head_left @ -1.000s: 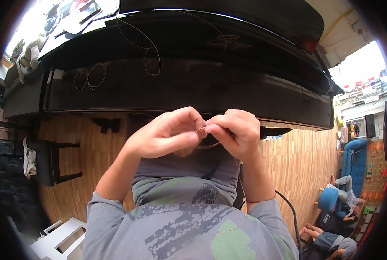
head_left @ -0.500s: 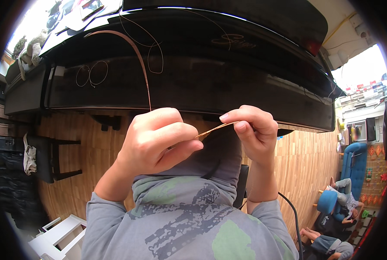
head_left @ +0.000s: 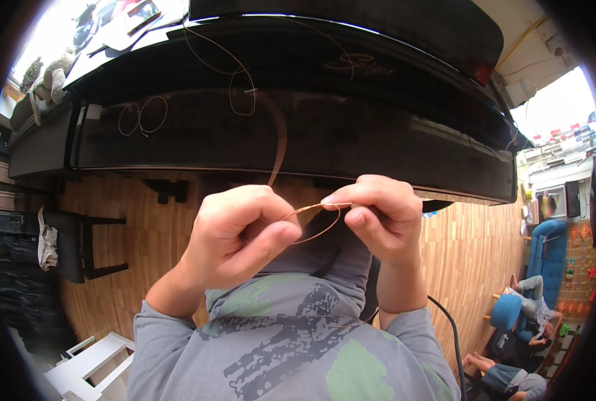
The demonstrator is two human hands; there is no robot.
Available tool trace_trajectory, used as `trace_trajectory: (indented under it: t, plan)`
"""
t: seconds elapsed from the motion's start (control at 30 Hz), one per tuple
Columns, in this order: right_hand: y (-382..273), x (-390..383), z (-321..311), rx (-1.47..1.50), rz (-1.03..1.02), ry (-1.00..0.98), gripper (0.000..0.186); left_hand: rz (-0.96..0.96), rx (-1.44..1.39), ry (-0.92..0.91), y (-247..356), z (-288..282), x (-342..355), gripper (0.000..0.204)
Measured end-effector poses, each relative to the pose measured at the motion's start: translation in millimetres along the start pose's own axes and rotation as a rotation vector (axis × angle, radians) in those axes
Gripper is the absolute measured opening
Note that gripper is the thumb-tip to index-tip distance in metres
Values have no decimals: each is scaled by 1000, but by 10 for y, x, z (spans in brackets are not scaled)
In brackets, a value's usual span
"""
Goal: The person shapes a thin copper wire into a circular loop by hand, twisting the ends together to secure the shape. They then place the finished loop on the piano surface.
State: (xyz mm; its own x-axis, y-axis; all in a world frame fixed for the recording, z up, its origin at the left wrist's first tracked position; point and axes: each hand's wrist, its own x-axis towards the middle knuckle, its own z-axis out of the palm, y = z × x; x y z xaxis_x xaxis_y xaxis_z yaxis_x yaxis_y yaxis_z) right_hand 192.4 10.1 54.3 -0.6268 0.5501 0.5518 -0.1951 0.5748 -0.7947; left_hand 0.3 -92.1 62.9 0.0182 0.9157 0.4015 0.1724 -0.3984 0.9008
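Note:
A thin copper-coloured wire runs between my two hands, bent into a small loop in the gap. My left hand is closed, pinching the wire between thumb and curled fingers. From the top of that hand the wire's long free end stands up in a curve, smeared by motion. My right hand pinches the other part between thumb and forefinger, at the loop's right side. Both hands are in front of my body, just this side of a black piano. The wire inside my fists is hidden.
On the piano lie a piece of wire shaped into two rings and a longer looped wire. A black bench stands at left, a white stool at lower left. Two people sit at far right near a blue sofa.
The wire between my hands has gone from a nearly straight piece to a loop. Its free end has swung to the right. My right hand has come slightly lower.

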Motion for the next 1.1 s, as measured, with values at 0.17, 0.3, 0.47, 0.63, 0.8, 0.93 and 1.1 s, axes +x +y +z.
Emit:
trace_trajectory:
  t: [0.17,0.3,0.47,0.63,0.8,0.93,1.1]
  plan:
    - [-54,-24,155,160,13,-2,9,72,-321,-47,-102,49,11,14]
    - [-42,-33,306,304,235,158,10,149,-732,39,-259,311,140,25]
    - [155,8,487,64,206,280,15,30,-1113,117,-347,340,276,34]
    - [211,-53,466,-222,152,217,23,106,-1390,117,-431,272,344,35]
    - [294,-65,438,314,347,163,25,82,-1359,122,-471,126,402,36]
    - [345,-110,318,574,679,-82,25,104,-1358,72,-566,38,445,36]
    - [297,-93,414,474,727,-65,26,80,-1389,85,-610,56,445,37]
